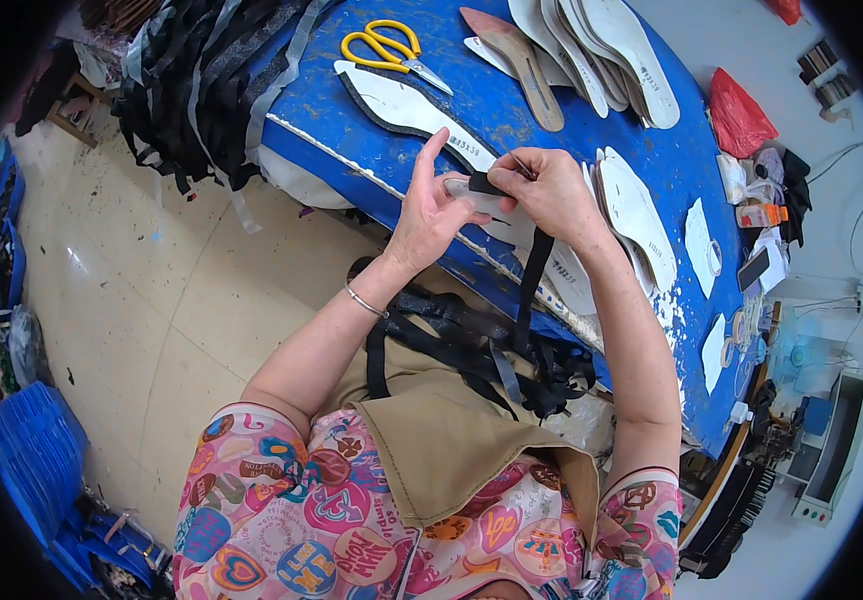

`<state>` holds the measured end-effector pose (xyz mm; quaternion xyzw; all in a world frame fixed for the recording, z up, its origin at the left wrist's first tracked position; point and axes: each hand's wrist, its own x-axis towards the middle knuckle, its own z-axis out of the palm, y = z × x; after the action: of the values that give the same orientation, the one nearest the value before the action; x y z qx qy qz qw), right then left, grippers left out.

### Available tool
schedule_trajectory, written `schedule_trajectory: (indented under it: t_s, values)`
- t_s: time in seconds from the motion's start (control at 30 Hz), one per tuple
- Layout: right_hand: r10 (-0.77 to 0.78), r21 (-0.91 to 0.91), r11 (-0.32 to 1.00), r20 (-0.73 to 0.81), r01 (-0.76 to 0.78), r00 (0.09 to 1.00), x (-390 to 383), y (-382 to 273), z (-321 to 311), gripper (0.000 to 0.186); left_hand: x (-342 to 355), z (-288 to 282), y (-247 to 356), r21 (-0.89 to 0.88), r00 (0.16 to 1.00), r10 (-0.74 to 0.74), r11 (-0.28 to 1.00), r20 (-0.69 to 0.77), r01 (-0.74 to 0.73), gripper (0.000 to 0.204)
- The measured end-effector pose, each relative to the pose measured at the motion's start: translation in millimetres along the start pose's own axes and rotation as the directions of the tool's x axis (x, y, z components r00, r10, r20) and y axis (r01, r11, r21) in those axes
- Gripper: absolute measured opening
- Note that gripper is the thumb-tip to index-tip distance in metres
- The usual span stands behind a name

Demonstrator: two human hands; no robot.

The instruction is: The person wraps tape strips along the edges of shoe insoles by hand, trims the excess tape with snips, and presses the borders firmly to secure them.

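A pale floor point(192, 270) spreads across the left, crossed by thin seams, speckled with dark scraps and catching a bright glint of light. A small wooden stool point(77, 110) stands far left. A blue table point(317, 115) with a chipped white edge fills the middle and right, before a white wall point(732, 35) hung with cables point(857, 200).

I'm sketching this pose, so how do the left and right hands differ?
The left hand has one finger stretched out, while the right hand has its fingers curled against the black strip. The left hand's wrist wears a silvery bracelet; the right hand's wrist is bare. Both are gloveless and close together by the blue table.
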<state>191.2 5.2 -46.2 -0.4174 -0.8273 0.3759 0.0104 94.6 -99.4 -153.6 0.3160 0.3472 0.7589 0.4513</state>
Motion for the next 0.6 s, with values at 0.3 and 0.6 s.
schedule_trajectory:
  t_s: [0.3,0.6]
  values:
    - [0.133,-0.051,0.991,0.147,-0.127,0.98,16,-9,-7,0.016,-3,4,-10,0.0,0.998,0.045,0.999,-0.042,-0.045,0.048]
    - [-0.132,0.073,0.991,0.298,0.116,0.945,6,15,-28,0.011,-10,-9,-12,0.249,1.0,-0.007,0.969,0.006,0.005,0.013]
